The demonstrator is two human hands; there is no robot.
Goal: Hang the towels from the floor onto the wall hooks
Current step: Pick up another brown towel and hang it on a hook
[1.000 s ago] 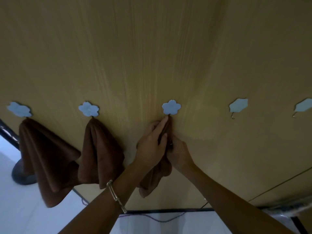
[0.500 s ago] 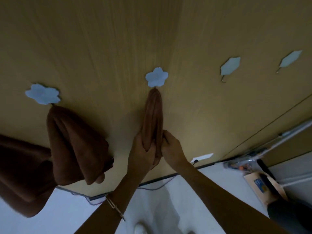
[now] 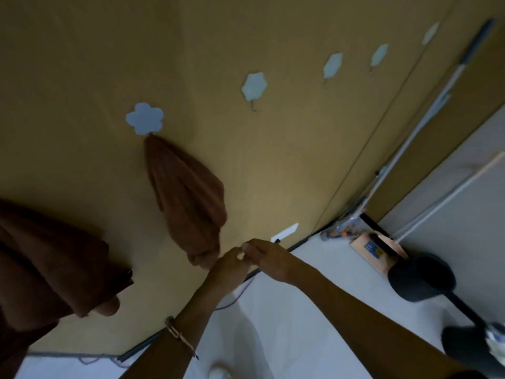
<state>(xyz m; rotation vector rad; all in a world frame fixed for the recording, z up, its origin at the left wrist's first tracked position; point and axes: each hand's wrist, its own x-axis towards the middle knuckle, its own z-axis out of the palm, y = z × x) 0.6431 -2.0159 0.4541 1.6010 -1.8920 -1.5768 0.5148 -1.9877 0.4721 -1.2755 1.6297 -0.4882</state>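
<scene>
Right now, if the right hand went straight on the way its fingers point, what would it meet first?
The right hand would likely meet the towel at its lower end first; the left hand sits close under that line, so depth leaves it unsure.

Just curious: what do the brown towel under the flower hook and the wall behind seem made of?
Brown towel: soft matte plush cloth, probably microfibre; it drapes in thick folds. Wall: likely wood-grain laminate; faint grain streaks, slight sheen.

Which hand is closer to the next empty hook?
Probably the right. The right hand is on the side of the empty hook; the left hand is down by the bottom of the hung towel.
</scene>
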